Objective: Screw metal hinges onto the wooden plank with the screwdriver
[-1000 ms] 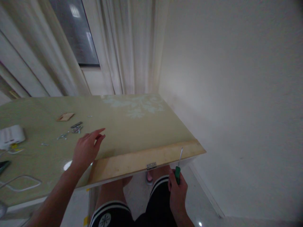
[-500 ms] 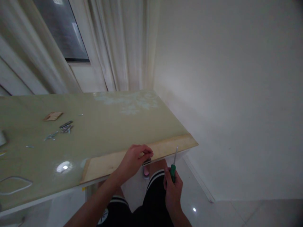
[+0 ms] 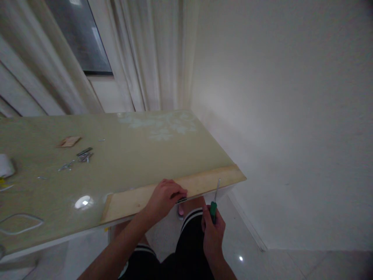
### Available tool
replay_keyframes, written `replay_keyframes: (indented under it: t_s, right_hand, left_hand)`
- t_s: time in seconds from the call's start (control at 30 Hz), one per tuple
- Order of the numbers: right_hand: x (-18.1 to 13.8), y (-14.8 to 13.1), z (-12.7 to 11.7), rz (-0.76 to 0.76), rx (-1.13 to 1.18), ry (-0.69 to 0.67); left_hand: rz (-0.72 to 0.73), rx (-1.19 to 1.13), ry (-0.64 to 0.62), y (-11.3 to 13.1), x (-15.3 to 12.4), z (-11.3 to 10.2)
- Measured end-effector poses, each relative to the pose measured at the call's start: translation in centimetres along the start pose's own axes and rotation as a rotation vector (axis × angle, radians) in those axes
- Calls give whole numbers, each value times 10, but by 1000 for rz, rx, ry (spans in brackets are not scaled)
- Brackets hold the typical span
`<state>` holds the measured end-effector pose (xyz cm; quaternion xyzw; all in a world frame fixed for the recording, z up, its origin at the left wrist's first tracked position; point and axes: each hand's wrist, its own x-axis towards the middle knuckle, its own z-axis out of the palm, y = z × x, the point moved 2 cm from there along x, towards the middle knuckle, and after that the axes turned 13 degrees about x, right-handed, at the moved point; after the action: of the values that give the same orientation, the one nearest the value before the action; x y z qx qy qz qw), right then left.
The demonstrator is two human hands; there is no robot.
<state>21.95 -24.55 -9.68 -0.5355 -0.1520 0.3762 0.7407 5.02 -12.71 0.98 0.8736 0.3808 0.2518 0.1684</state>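
Note:
A long pale wooden board (image 3: 210,179) lies along the table's front edge. My left hand (image 3: 167,196) rests over the board's near edge, its fingers closed on a small dark metal piece (image 3: 182,200), mostly hidden beneath them; it may be a hinge. In my right hand (image 3: 214,231) is a screwdriver (image 3: 213,210) with a green handle, wrapped by the fingers. Its shaft points up, and the tip appears just in front of the board's right part. The two hands are apart.
On the green-topped table (image 3: 140,163), a pile of metal hardware (image 3: 85,155) and several screws (image 3: 66,166) lie left, near a small wooden piece (image 3: 69,141). A white loop (image 3: 21,224) lies front left. A wall (image 3: 276,136) bounds the right side.
My left fingers have come down from a raised pinch and now press lower over the dark metal piece. My right hand and the screwdriver stay nearly still; the view shifts slightly.

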Motion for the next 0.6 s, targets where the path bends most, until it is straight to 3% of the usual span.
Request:
replay_keyframes:
  t_s: [0.23, 0.43, 0.6]
  right_hand:
    - [12, -45, -6, -139, 19, -226]
    - [39, -117, -7, -566, -257, -207]
    - [41, -182, 17, -923, -350, -217]
  left_hand:
    - [89, 3, 20, 5, -2, -4]
    - [37, 3, 1, -2, -3, 5]
    - [3, -31, -30, -2, -3, 4]
